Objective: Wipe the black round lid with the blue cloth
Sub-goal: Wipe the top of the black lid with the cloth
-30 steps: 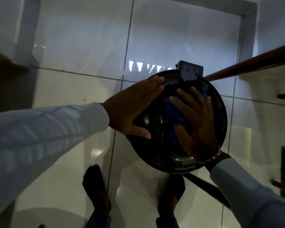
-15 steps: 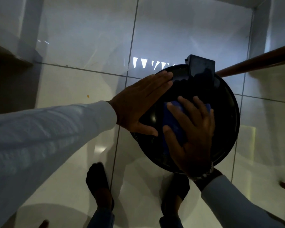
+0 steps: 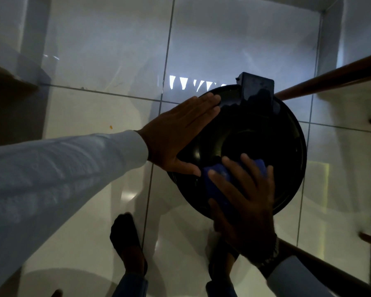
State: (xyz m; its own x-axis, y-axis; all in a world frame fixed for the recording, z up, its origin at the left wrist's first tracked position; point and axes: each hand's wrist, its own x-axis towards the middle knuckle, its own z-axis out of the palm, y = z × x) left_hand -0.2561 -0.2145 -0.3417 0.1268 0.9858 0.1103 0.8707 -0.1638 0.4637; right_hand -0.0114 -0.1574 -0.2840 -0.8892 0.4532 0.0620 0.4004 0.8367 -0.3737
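— Where is the black round lid (image 3: 263, 133)?
— Right of centre, seen from above, held over a pale tiled floor (image 3: 90, 108). Glossy, with a raised ring around its middle and a black boxy block (image 3: 257, 88) at the far edge.

— And the blue cloth (image 3: 219, 181)?
— Pressed flat on the lid's near left part, mostly covered by the right hand (image 3: 244, 200).

— State of that hand?
— Fingers spread wide, palm down, pinning the cloth against the lid. A wristwatch (image 3: 272, 254) and a pale cuff below it.

— The left hand (image 3: 178, 136)?
— Flat and open, fingers straight and together, laid along the lid's left rim, thumb resting on the near side just beside the cloth. Gripping nothing. Long light sleeve (image 3: 58, 172) running off to the left.

— Around all that?
— Two feet in dark footwear (image 3: 126, 245) on the floor below, the right one mostly hidden. Brown wooden rail (image 3: 330, 80) slanting in from the right, behind the lid. Dim light, bright reflections on the tiles.
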